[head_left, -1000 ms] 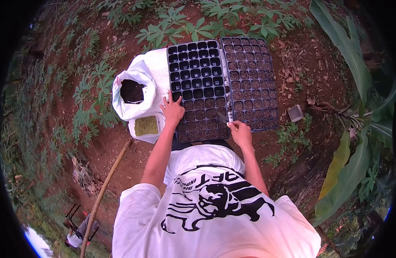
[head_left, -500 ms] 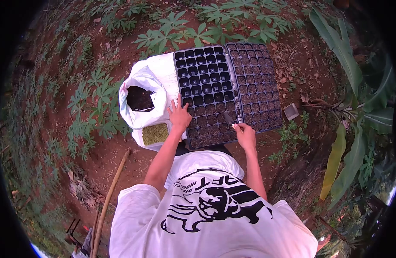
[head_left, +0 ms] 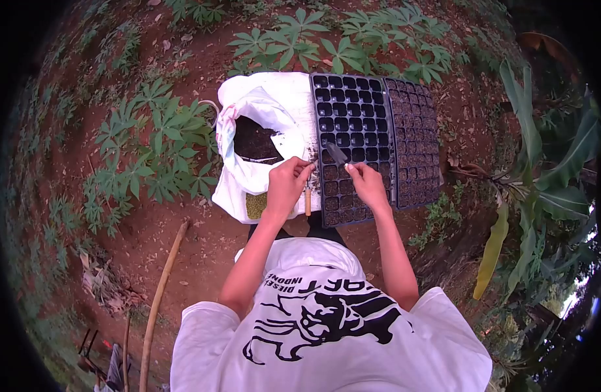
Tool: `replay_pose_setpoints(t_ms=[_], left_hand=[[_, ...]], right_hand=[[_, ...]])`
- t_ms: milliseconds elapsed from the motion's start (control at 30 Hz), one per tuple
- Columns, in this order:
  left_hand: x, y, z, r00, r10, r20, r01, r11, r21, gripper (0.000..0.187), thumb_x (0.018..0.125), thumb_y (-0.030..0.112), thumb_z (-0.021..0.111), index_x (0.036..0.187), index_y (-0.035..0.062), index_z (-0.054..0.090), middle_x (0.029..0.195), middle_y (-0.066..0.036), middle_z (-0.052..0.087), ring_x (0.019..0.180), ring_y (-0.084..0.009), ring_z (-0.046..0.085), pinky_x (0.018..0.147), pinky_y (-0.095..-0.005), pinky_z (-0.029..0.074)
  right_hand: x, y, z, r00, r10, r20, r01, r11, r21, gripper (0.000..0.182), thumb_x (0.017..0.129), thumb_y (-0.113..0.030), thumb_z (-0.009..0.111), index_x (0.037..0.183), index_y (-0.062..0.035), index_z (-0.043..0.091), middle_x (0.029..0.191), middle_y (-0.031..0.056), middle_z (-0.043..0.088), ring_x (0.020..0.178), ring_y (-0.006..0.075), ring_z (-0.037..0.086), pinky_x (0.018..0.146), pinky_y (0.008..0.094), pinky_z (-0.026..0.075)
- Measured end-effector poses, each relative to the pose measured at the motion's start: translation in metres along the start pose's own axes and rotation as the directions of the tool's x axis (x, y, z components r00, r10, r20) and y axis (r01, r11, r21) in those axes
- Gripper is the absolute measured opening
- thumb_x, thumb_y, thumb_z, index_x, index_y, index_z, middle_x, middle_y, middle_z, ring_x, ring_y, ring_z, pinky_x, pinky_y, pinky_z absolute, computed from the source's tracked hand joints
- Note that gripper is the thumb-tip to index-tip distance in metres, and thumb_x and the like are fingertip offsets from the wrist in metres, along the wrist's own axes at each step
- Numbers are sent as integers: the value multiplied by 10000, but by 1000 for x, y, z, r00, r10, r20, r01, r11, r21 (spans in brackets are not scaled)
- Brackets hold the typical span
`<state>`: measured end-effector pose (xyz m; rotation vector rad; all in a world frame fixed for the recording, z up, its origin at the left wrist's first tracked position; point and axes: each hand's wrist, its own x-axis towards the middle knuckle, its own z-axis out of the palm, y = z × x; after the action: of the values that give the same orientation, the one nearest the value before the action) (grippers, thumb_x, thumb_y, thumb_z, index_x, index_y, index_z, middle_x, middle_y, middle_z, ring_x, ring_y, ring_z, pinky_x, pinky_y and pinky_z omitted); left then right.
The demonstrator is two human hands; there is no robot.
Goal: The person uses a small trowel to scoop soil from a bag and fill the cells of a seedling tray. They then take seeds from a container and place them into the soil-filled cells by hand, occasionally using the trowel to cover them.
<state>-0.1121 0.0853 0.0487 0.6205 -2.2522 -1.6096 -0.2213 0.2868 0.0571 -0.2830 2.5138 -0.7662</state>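
Observation:
My right hand [head_left: 368, 184] grips a small dark hand trowel [head_left: 338, 155], its blade pointing up and left over the near tray's left side. Beneath it lies a black seedling tray [head_left: 323, 189]; dark soil fills its lower cells, while bare black cells show farther up. My left hand [head_left: 289, 184] is between this tray and a white sack [head_left: 248, 175] of dark soil [head_left: 253, 140]. Its fingers are pinched together; whatever they may hold is too small to make out. Beside it a wooden-handled tool [head_left: 308, 201] rests on the white surface.
A second seedling tray [head_left: 415, 140], filled with soil, adjoins the first on the right. Greenish granules [head_left: 256, 205] sit below the sack. Leafy plants [head_left: 153, 134] grow on the left and beyond, a large-leaved plant [head_left: 536, 189] on the right. A long stick [head_left: 162, 297] lies lower left.
My left hand has come off the tray's edge and drawn its spread fingers into a pinch. The trowel in my right hand has moved up and left across the tray. The view has shifted.

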Motion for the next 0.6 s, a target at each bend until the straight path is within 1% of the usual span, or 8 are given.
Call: replay_pose_setpoints(t_ms=[67, 133, 167, 233, 333, 433, 500, 600], left_hand=[[1, -8, -49, 986, -168, -19, 169, 984, 58, 280, 904, 229, 748, 812, -33, 717, 566, -68, 645, 485, -95, 591, 481, -254, 437], [2, -23, -89, 950, -254, -182, 256, 967, -10, 440, 966, 326, 672, 716, -34, 717, 510, -49, 597, 469, -92, 561, 477, -266, 421], [2, -44, -104, 939, -262, -221, 269, 963, 2, 346, 974, 280, 651, 834, -27, 731, 634, -72, 665, 547, -96, 598, 520, -268, 447], [9, -63, -128, 940, -121, -317, 167, 979, 119, 287, 959, 255, 651, 1114, 18, 696, 1007, -155, 704, 810, -144, 662, 645, -285, 512], [15, -114, -137, 970, -64, -234, 134, 944, 301, 531, 936, 282, 659, 1396, 54, 523, 1374, -217, 539, 1160, -255, 600, 909, -352, 512], [20, -140, -120, 945, -304, -120, 309, 951, 24, 758, 906, 365, 676, 1505, 21, 365, 1513, -268, 381, 1411, -386, 373, 1173, -416, 283], [20, -147, -108, 914, -406, -1, 406, 914, 16, 898, 869, 444, 680, 1530, -26, 294, 1553, -294, 322, 1446, -408, 329, 1182, -400, 275], [17, -151, -101, 883, -470, 10, 469, 879, -89, 855, 848, 330, 658, 1529, -33, 289, 1535, -313, 341, 1419, -392, 381, 1164, -370, 298]], right_hand=[[24, -34, 21, 991, -46, 122, 53, 997, -53, 379, 978, -343, 583, 1028, 28, 644, 909, 239, 707, 908, 413, 682, 797, 485, 513], [48, -67, 46, 965, -158, 209, 191, 971, -147, 342, 977, -301, 581, 1035, 35, 611, 911, 252, 700, 903, 434, 676, 798, 509, 514], [60, -83, 59, 939, -246, 239, 298, 931, -213, 319, 975, -274, 579, 1045, 36, 590, 911, 259, 696, 897, 448, 672, 796, 522, 516], [81, -111, 93, 923, -289, 255, 360, 882, -305, 251, 959, -227, 586, 1034, 11, 566, 862, 263, 679, 857, 428, 675, 745, 531, 519], [109, -142, 136, 893, -415, 173, 448, 790, -420, 233, 935, -228, 590, 1041, -21, 572, 889, 227, 684, 801, 437, 678, 706, 537, 536], [136, -134, 173, 839, -521, 158, 523, 691, -498, 228, 929, -234, 590, 1057, -45, 583, 889, 206, 685, 760, 442, 677, 675, 529, 542], [131, -134, 180, 839, -510, 190, 532, 696, -482, 206, 913, -238, 597, 1012, -58, 610, 827, 222, 683, 758, 426, 681, 672, 524, 544], [114, -136, 179, 859, -439, 264, 513, 738, -440, 214, 893, -259, 614, 943, -52, 632, 757, 240, 674, 773, 420, 681, 702, 518, 546]])
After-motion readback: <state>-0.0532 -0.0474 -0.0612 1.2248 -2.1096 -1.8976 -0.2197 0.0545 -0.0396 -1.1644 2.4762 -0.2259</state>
